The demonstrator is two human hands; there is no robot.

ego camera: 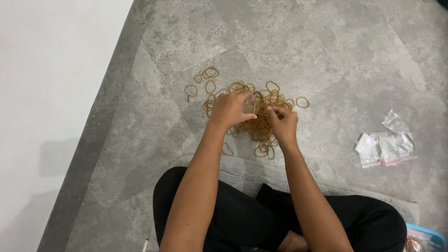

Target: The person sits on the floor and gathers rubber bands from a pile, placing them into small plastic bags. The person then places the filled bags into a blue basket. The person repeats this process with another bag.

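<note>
A pile of tan rubber bands (261,125) lies spread on the grey floor in front of me. My left hand (230,108) is closed around a small clear plastic bag (248,104) held above the pile. My right hand (281,123) pinches some rubber bands between thumb and fingers, right beside the bag's opening. Loose bands (207,73) lie scattered to the left of the pile.
A stack of small clear plastic bags (385,144) lies on the floor to the right. A white wall (46,93) runs along the left. My crossed legs in black trousers (242,214) sit below, on a grey mat. A blue container edge (427,235) shows at bottom right.
</note>
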